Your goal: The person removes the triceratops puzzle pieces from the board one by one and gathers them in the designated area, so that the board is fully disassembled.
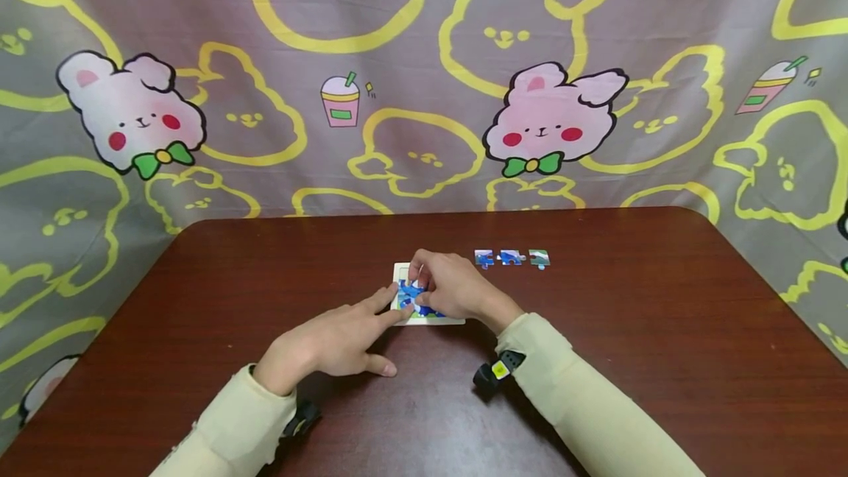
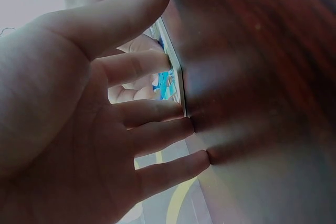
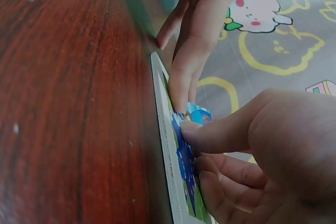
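A small jigsaw puzzle with a white border (image 1: pixel 433 322) lies flat on the table, partly filled with blue and green pieces. My right hand (image 1: pixel 457 289) is over it, pinching a blue puzzle piece (image 3: pixel 200 114) between thumb and fingers. That piece stands tilted above the puzzle in the right wrist view; the fingers hide part of it. My left hand (image 1: pixel 338 338) reaches in from the left with fingers extended, its fingertips (image 2: pixel 163 61) touching the puzzle's left and near side. The left thumb points away from the board, near the tabletop.
Three loose puzzle pieces lie in a row behind and right of the board: a left one (image 1: pixel 483 257), a middle one (image 1: pixel 509 257) and a greenish right one (image 1: pixel 539 257). The brown table (image 1: pixel 662 330) meets a patterned curtain (image 1: pixel 424 79) at its far edge.
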A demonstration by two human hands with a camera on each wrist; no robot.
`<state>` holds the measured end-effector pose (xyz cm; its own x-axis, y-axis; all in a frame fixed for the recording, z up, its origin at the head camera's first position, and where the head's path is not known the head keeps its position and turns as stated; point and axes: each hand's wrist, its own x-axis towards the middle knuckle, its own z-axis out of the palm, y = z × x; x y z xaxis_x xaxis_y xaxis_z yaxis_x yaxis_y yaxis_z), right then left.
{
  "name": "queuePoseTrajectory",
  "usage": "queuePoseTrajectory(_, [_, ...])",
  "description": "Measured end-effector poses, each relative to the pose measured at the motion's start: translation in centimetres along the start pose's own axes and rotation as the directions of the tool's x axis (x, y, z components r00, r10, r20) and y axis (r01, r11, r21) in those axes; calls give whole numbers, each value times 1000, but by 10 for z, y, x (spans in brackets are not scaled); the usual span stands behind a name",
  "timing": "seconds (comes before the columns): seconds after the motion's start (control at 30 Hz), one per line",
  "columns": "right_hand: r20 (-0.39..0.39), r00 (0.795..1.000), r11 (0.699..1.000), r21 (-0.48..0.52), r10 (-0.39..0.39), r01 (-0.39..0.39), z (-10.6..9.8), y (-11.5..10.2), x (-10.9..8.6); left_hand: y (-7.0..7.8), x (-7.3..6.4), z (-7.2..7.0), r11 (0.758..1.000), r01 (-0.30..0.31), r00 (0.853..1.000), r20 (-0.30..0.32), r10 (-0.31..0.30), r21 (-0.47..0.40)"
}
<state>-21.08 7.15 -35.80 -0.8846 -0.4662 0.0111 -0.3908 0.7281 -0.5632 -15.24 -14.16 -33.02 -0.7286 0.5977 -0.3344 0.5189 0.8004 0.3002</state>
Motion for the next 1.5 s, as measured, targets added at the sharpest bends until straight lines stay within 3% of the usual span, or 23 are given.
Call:
queuePoseTrajectory(0.37, [14, 1000, 1000, 2, 27, -27, -3, 0, 2, 2, 2, 1, 1000, 14, 1000, 0, -14, 10])
queuePoseTrajectory(0.83, [7, 1000, 1000, 7, 5, -5, -5, 1, 1, 1, 2, 3, 1000, 3, 1000, 8, -3, -1])
queuePoseTrajectory(1.13, [21, 996, 994, 71, -82, 80, -12, 7, -2, 0, 0, 3, 1000, 7, 1000, 3, -7, -5])
queuePoseTrajectory(1.5, [-11, 996, 984, 156, -84, 85, -23, 17, -11, -1, 0, 4, 1000, -1, 1000, -2, 1, -19])
